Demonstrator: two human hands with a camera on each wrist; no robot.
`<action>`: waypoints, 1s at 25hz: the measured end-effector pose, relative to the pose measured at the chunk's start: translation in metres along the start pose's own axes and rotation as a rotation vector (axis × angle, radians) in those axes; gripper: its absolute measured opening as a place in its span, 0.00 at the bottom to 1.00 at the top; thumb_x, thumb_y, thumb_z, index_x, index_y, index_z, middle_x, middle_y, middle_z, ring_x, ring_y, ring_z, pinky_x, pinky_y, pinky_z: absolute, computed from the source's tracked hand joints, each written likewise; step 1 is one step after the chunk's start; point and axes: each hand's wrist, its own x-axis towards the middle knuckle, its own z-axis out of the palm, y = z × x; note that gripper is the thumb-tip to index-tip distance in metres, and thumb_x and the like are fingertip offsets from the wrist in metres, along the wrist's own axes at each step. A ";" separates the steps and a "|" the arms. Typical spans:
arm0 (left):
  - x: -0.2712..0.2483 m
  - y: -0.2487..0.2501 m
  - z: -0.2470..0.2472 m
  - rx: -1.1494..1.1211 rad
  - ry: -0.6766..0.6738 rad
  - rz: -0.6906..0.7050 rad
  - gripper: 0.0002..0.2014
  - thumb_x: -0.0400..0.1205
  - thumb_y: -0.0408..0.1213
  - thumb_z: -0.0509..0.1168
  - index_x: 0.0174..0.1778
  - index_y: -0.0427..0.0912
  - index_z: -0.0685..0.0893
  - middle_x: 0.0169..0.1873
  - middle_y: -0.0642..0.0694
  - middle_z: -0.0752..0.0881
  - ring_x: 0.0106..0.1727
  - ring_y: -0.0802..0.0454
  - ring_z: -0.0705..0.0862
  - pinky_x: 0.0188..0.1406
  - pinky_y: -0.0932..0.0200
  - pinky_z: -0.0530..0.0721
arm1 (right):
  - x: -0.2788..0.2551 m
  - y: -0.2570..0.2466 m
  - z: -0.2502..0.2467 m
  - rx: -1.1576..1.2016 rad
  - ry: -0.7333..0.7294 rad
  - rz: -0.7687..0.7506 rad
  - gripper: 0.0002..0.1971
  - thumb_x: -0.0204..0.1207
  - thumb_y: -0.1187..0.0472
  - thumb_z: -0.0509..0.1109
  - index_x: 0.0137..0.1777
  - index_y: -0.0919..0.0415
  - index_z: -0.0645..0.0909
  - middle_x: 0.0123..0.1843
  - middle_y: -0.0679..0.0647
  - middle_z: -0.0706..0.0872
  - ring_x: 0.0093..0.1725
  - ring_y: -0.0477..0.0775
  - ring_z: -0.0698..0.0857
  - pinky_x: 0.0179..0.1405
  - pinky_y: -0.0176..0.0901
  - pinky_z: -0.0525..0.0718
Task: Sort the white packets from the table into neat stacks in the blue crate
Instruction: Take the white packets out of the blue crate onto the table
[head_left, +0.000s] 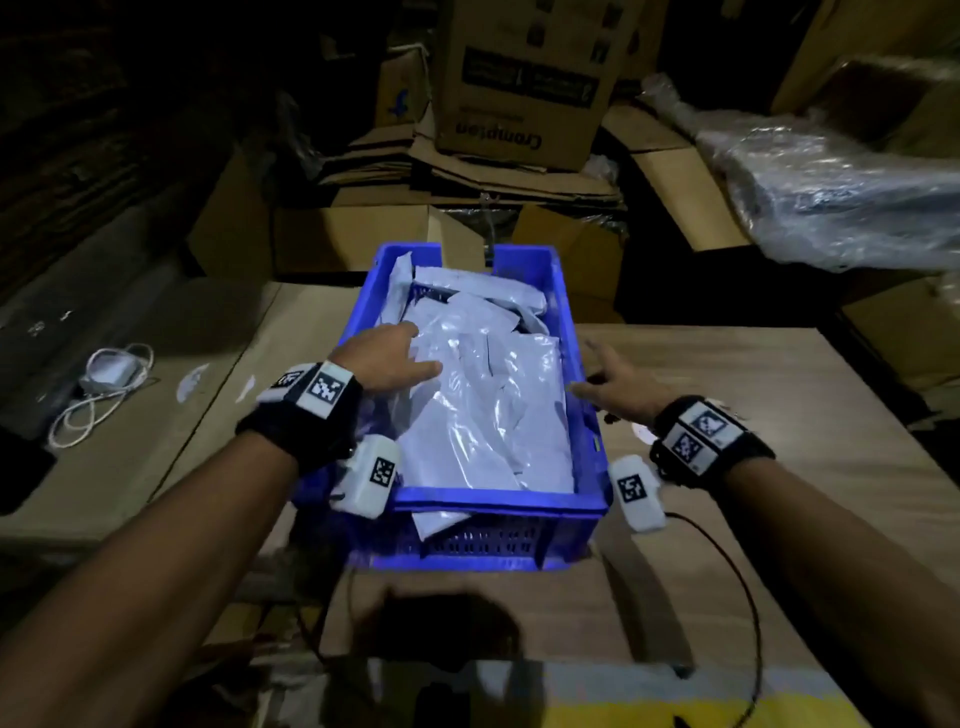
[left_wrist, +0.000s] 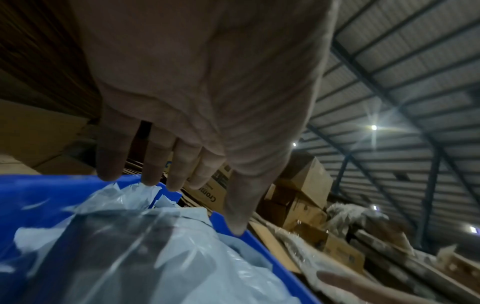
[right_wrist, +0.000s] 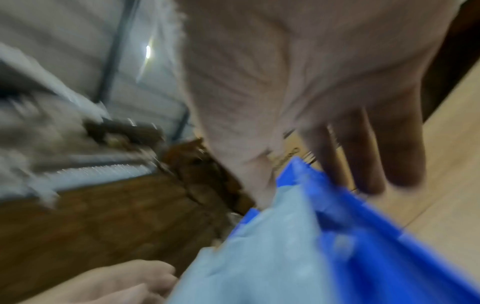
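Nearest edge: one white packet (head_left: 441, 519) hangs over the near rim of the blue crate (head_left: 498, 506), partly outside it. Inside, the white packets (head_left: 483, 415) lie in a loose overlapping heap, some tilted against the far wall; no tidy stacks visible yet. No packets seen on the bare table (head_left: 753, 374).

Left hand (head_left: 387, 356): fingers straight and relaxed, lying flat on the heap at the crate's left side, holding nothing. Right hand (head_left: 618, 384): fingers spread, empty, just outside the right wall, near the rim; contact with it cannot be confirmed (right wrist view blurred).

Judgement: loading looks finished; the step in hand is squaring up the contents. The next move calls for pulling in the overhanging packet, then aligning edges with both palms. Film looks slippery, so expect sliding.

Beyond: cardboard boxes (head_left: 524, 88).
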 end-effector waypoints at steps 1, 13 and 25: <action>0.016 -0.002 -0.006 0.082 -0.053 0.002 0.35 0.77 0.60 0.67 0.74 0.42 0.70 0.68 0.41 0.80 0.68 0.40 0.78 0.65 0.49 0.77 | 0.011 0.000 -0.002 -0.068 -0.035 0.003 0.36 0.81 0.59 0.71 0.84 0.48 0.56 0.49 0.60 0.84 0.38 0.55 0.81 0.30 0.44 0.80; 0.063 0.003 -0.034 -0.271 -0.258 0.167 0.16 0.75 0.39 0.77 0.43 0.39 0.75 0.31 0.43 0.82 0.27 0.49 0.79 0.26 0.58 0.78 | 0.024 0.025 -0.002 0.084 -0.007 -0.043 0.34 0.80 0.59 0.72 0.84 0.50 0.62 0.52 0.54 0.85 0.30 0.34 0.79 0.28 0.37 0.78; 0.083 0.105 -0.086 -0.910 0.144 0.281 0.11 0.75 0.40 0.77 0.47 0.40 0.85 0.41 0.43 0.89 0.36 0.53 0.87 0.32 0.59 0.84 | -0.009 -0.022 -0.066 0.551 -0.162 -0.299 0.20 0.87 0.51 0.53 0.72 0.55 0.79 0.68 0.48 0.86 0.67 0.47 0.84 0.64 0.42 0.83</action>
